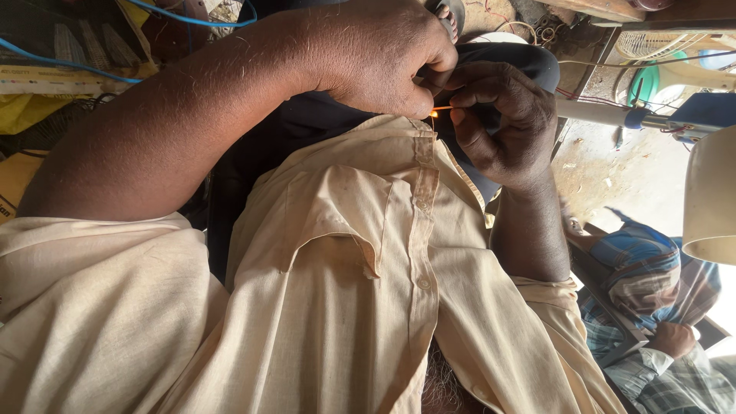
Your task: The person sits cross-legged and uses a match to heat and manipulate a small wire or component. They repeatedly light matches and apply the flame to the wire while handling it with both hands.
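Cloth of a cream button-up shirt (pixel 345 291) nearest, filling the lower half of the frame, chest pocket left of the button strip, a patch of beard at the bottom edge.

Past the shirt, upper middle of the frame: left hand (pixel 376 57) coming in on a bare forearm from the left, curled into a loose fist, grip closed with thumb and forefinger pinched on a thin orange wire (pixel 439 111). Right hand (pixel 502 115) just beside it, rising from the right cuff, fingers bent inward, grip likewise closed on the same wire from the other side. Fingertips of both hands nearly touching, the short orange stretch showing between them just above the shirt's lower hem. Far end of the wire hidden inside the hands.

Behind the hands, a dark rounded shape (pixel 514 61), kind not clear.

Farther out, upper left: a blue cable (pixel 69 65) looping over cluttered goods. Upper right: a white pipe (pixel 606 113) with a blue fitting lying across dusty ground, a green fan (pixel 652 77) beyond it. Right edge: part of a cream curved object (pixel 709 199). Lower right: another person in checked cloth, one hand (pixel 675 337) resting, well apart from the wire.
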